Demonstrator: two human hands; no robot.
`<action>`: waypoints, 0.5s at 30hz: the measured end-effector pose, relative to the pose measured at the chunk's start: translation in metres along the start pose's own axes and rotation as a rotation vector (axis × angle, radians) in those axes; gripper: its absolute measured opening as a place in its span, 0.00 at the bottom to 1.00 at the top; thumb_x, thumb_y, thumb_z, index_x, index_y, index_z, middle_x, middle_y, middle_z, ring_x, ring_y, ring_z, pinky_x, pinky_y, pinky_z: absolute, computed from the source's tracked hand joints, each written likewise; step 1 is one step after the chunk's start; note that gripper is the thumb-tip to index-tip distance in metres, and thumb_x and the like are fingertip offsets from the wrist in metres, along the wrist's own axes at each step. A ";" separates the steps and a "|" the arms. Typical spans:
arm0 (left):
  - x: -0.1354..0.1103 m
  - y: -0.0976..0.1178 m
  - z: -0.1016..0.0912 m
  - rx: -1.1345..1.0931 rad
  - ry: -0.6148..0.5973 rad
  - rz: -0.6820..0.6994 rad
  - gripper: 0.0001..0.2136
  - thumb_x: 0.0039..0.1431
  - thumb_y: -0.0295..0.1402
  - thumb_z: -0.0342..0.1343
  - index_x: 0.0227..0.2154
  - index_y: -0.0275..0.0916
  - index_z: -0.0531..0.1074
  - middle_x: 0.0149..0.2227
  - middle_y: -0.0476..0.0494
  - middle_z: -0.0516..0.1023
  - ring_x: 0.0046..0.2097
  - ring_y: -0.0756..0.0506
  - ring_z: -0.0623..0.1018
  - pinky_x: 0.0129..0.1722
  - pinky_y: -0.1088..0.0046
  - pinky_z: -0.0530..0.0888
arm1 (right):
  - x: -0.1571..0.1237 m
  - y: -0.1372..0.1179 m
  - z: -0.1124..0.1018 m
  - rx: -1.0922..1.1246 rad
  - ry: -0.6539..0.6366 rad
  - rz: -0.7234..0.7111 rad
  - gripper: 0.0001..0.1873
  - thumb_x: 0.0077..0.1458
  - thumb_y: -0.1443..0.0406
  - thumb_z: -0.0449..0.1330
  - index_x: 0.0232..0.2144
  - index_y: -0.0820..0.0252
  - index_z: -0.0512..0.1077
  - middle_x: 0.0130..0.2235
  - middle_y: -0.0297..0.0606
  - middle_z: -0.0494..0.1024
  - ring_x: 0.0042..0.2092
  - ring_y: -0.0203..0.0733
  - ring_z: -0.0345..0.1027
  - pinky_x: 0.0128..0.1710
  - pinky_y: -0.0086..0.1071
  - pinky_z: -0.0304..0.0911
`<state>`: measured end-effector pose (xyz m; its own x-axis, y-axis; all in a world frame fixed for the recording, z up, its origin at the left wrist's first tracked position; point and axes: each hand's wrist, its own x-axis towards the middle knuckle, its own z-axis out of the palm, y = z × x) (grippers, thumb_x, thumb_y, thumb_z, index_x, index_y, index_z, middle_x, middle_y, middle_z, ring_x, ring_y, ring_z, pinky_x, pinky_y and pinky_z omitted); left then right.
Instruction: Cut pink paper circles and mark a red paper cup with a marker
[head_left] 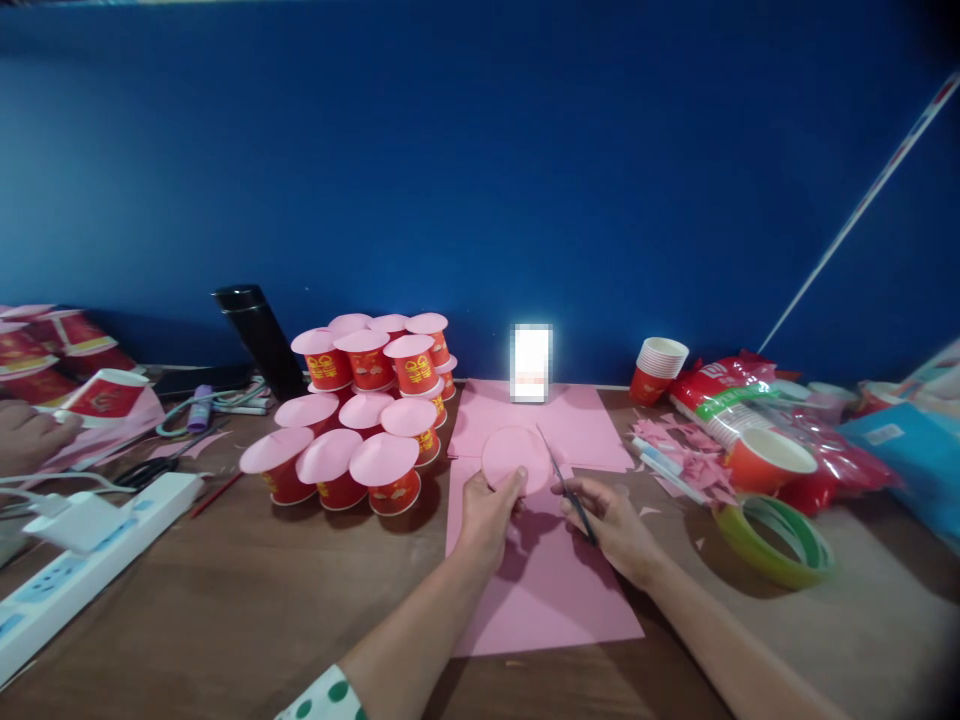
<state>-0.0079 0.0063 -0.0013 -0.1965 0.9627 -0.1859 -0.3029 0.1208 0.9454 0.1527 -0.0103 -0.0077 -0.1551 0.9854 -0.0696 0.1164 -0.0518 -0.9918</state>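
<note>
Between thumb and fingers, my left hand point(493, 512) pinches a round pink paper disc point(516, 455) by its lower edge. My right hand point(611, 525) is closed around the handles of scissors point(574, 492), whose blades point up and away along the disc's right side. Whether the blades touch the paper I cannot tell. Under both hands lie pink paper sheets point(547, 610) on the brown table. To the left, several red paper cups point(396, 492) stand upside down in stacked rows, with pink discs between and on top of them.
A lit phone point(531, 362) leans on the blue wall. At right are stacked cups point(658, 370), pink paper scraps point(690, 450), a bag of cups point(727, 400) and a tape roll point(776, 540). At left are a black bottle point(259, 335), a power strip point(97, 570) and another person's hand point(30, 437).
</note>
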 end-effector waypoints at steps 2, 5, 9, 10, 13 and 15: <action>0.000 0.001 0.000 0.003 -0.017 -0.004 0.15 0.41 0.39 0.65 0.18 0.35 0.67 0.15 0.52 0.67 0.17 0.55 0.64 0.17 0.79 0.60 | 0.001 0.001 0.000 0.006 -0.004 0.005 0.23 0.45 0.51 0.67 0.38 0.61 0.73 0.19 0.25 0.63 0.21 0.30 0.57 0.20 0.25 0.52; -0.002 0.003 0.001 0.021 -0.021 -0.024 0.14 0.41 0.39 0.65 0.18 0.35 0.66 0.14 0.52 0.66 0.17 0.55 0.64 0.16 0.79 0.60 | 0.001 0.002 -0.001 0.017 -0.008 -0.005 0.23 0.45 0.51 0.67 0.39 0.60 0.72 0.20 0.25 0.63 0.22 0.31 0.58 0.21 0.25 0.52; -0.004 0.005 0.001 0.038 -0.024 -0.024 0.14 0.42 0.38 0.64 0.19 0.35 0.66 0.15 0.52 0.66 0.17 0.55 0.64 0.17 0.79 0.60 | 0.000 0.000 -0.002 0.022 -0.023 -0.006 0.25 0.46 0.49 0.65 0.40 0.60 0.70 0.20 0.25 0.64 0.21 0.30 0.57 0.21 0.25 0.53; -0.004 0.004 0.001 0.039 -0.025 -0.023 0.14 0.42 0.38 0.64 0.19 0.35 0.66 0.15 0.52 0.66 0.17 0.55 0.64 0.17 0.79 0.60 | 0.000 -0.001 -0.002 0.018 -0.023 -0.003 0.25 0.46 0.49 0.65 0.40 0.60 0.70 0.20 0.25 0.64 0.21 0.30 0.57 0.21 0.25 0.53; -0.003 0.003 0.001 0.041 -0.011 -0.030 0.15 0.42 0.38 0.65 0.19 0.35 0.66 0.15 0.52 0.66 0.17 0.55 0.64 0.17 0.79 0.61 | 0.000 0.000 -0.003 0.011 -0.025 -0.015 0.25 0.46 0.49 0.65 0.40 0.61 0.70 0.20 0.25 0.63 0.21 0.31 0.57 0.21 0.25 0.53; -0.002 0.002 0.001 0.031 -0.003 -0.038 0.15 0.40 0.38 0.66 0.20 0.35 0.66 0.15 0.51 0.67 0.17 0.55 0.65 0.17 0.80 0.61 | 0.001 0.001 -0.003 0.012 -0.026 -0.022 0.25 0.46 0.49 0.65 0.40 0.60 0.70 0.20 0.25 0.62 0.22 0.31 0.57 0.21 0.25 0.52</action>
<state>-0.0076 0.0047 0.0009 -0.1828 0.9580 -0.2210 -0.2812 0.1644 0.9455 0.1558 -0.0090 -0.0082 -0.1829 0.9818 -0.0502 0.1012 -0.0320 -0.9943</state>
